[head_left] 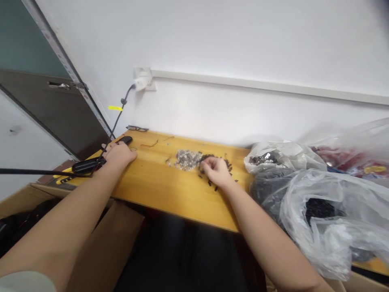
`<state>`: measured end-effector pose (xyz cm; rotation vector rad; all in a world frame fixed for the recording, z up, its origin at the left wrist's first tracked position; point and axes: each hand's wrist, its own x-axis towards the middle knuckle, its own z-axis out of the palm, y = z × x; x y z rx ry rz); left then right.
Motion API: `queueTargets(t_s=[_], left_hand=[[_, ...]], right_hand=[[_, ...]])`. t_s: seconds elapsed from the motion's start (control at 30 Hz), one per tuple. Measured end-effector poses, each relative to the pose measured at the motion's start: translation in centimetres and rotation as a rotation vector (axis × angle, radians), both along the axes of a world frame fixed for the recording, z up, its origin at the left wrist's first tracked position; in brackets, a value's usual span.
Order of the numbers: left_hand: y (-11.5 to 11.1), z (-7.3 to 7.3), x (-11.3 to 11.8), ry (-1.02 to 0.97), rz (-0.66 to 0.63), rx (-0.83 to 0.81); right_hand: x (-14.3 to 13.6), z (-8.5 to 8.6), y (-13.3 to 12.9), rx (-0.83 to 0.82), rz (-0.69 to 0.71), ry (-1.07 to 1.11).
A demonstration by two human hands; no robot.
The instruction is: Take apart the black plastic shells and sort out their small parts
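Note:
On the wooden table [158, 178], my left hand [118, 153] rests at the left end beside a black tool [86, 165] with a cord; its fingers are partly spread, and nothing can be made out in them. My right hand [216, 170] is over a scatter of small black pieces [216, 188], thumb and index finger pinched together. Whatever lies between those fingertips is too small to tell. Just left of it sits a pile of small clear and silvery pieces [186, 159].
Plastic bags [328, 223] with black pieces and a white bag [291, 154] of metal parts stand on the right. Glasses [137, 128] lie at the back left. A black cable [117, 119] runs from the wall socket [144, 79]. Cardboard boxes [106, 243] sit below.

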<state>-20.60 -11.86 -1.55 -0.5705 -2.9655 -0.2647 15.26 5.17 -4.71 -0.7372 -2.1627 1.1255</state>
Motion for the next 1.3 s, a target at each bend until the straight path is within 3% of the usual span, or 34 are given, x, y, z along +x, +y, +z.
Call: queueTargets(t_s=[0.27,0.47,0.8,0.97,1.1,1.2,1.3], left_hand=[[1.3,-1.1,5.0,0.082,-0.161,0.027],[1.9,-0.9,8.7,0.092,-0.311,0.012],[1.8,-1.9,11.7,0.223,-0.534,0.002],[2.1,-0.4,12.4,0.318,-0.628,0.152],[3.4,1.8,14.0,0.020,-0.713,0.516],[4.6,2.9,16.0,-0.443,-0.781,0.907],[5.4,3.8,18.1,-1.006,-0.824,1.120]], right_hand=[[0.2,0.3,-0.2,0.001,0.006,0.008],[0.5,0.0,-0.1,-0.008,0.003,0.017],[0.3,0.2,-0.3,-0.010,0.017,-0.004],[0.3,0.2,-0.2,-0.016,0.021,-0.011],[0.3,0.3,-0.2,-0.022,0.018,0.005],[0.2,0.5,-0.3,-0.042,-0.003,0.070],[0.1,0.8,-0.3,-0.084,-0.046,0.187]])
